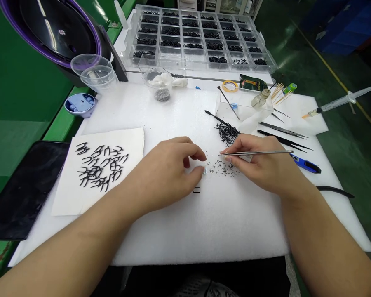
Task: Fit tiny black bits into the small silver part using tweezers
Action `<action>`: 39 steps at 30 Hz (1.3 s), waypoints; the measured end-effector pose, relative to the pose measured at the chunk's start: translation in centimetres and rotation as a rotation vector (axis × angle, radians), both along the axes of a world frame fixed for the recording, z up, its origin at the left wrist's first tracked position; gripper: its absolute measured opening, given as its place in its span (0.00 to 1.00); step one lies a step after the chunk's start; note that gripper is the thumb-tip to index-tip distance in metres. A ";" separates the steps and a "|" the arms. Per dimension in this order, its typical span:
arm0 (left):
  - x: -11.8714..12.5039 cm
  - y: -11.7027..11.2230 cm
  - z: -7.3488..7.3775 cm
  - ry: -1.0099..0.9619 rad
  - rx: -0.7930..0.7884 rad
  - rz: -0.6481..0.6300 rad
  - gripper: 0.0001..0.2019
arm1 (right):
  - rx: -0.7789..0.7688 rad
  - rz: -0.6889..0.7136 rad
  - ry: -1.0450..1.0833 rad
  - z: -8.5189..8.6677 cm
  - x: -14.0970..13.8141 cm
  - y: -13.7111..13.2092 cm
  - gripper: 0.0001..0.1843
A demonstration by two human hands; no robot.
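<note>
My left hand (173, 173) rests on the white foam sheet (204, 239), its thumb and index finger curved with a gap between them. A small shiny clear piece (205, 170) lies by the thumb tip. My right hand (259, 163) is closed around slim metal tweezers (256, 153), whose tip points left toward the left fingers. Below the tip, tiny dark metal bits (224, 168) are scattered over the foam. Beyond the right fingers sits a pile of short black bent pieces (227, 133). A small black bent piece (196, 190) lies just under the left hand.
At the left, white paper (64, 194) carries several black bent pieces (94, 171). Behind stands a clear compartment box (194, 53). Dark tweezers (284, 140), a blue cutter knife (307, 164) and a syringe (336, 102) lie at the right. A clear tray (221, 107) holds a glass bottle (261, 99).
</note>
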State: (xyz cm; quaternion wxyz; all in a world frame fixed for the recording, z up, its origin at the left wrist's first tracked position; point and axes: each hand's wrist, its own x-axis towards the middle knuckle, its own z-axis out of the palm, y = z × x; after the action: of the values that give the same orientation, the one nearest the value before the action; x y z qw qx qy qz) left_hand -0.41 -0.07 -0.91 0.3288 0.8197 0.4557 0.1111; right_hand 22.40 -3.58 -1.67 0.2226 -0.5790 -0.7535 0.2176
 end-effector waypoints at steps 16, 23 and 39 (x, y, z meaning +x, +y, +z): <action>1.9 0.6 -1.7 -0.124 0.119 0.043 0.11 | 0.017 -0.039 0.077 0.3 -0.1 0.0 0.01; 2.7 0.6 -2.0 -0.161 0.168 -0.021 0.15 | -0.013 -0.061 0.076 0.0 -0.2 0.1 0.01; 2.5 0.4 -1.3 0.113 0.251 -0.262 0.22 | 0.045 -0.063 0.091 -0.4 -0.3 0.2 0.02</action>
State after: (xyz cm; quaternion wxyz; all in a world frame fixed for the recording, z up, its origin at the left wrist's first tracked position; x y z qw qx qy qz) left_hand 2.07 0.31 -2.22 0.2096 0.9116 0.3451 0.0771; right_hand 22.09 -3.38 -2.07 0.2766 -0.5868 -0.7286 0.2196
